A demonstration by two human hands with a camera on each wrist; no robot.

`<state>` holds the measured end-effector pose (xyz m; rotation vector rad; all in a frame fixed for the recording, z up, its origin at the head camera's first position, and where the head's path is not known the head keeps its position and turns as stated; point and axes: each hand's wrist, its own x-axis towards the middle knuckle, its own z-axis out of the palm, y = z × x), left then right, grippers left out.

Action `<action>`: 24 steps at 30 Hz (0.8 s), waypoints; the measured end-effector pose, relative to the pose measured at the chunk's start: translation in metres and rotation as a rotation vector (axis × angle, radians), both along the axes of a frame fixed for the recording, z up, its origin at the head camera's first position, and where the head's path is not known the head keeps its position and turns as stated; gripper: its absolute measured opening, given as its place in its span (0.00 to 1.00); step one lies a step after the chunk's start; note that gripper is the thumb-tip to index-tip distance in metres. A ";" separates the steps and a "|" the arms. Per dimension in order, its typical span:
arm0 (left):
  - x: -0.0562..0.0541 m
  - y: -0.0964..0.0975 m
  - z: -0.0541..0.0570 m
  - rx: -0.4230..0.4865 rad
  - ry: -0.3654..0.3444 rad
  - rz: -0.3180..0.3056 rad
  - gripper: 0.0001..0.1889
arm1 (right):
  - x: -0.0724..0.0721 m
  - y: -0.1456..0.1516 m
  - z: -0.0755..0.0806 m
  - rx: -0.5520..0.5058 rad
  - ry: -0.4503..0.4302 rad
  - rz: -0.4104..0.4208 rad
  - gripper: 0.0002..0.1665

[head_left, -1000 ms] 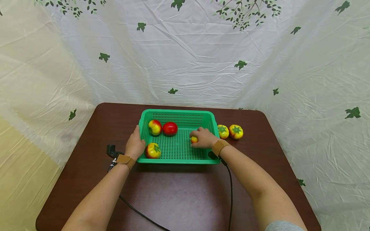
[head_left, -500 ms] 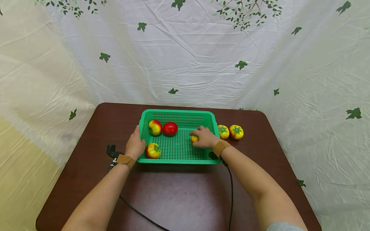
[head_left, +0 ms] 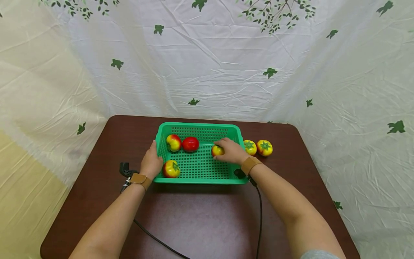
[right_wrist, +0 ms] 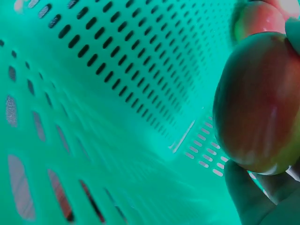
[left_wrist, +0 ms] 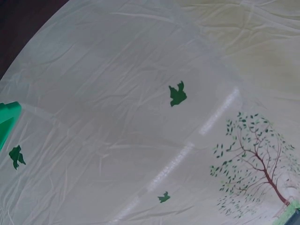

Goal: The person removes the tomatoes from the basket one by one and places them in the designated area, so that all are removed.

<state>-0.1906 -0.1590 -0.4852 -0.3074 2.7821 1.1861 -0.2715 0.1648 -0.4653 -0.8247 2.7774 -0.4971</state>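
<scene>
A green plastic basket [head_left: 200,181] with slotted walls stands on the table. My left hand [head_left: 151,163] is at its left rim, fingers along the outside and thumb over the edge. Inside the basket, my right hand [head_left: 231,151] holds a yellow-and-red fruit [head_left: 217,150] between thumb and fingers; the right wrist view shows this smooth fruit [right_wrist: 258,103] close up, above the slotted floor. Also in the basket are a red fruit [head_left: 190,144], a red-and-yellow one [head_left: 173,142] beside it, and one with a green leafy top [head_left: 171,169] at the front left.
Two yellow-and-red fruits with green tops, one nearer [head_left: 249,147] and one farther right [head_left: 264,148], lie on the brown table [head_left: 210,216] right of the basket. A black cable [head_left: 260,219] trails from the right wrist. Behind the table hangs a white curtain [head_left: 220,86].
My right hand and the fruit in it have shifted slightly toward the back of the basket, and more of that fruit shows. My left hand and the other fruits stay in place.
</scene>
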 end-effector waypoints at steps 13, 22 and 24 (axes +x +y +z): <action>0.000 0.000 0.001 0.006 0.002 0.006 0.39 | 0.003 0.020 0.031 -0.155 0.038 -0.078 0.40; -0.001 0.000 0.001 -0.008 0.007 0.000 0.39 | 0.000 0.050 0.039 -0.221 0.080 -0.158 0.40; -0.001 0.000 0.000 -0.008 0.008 -0.001 0.39 | 0.001 0.056 0.040 -0.231 0.086 -0.177 0.40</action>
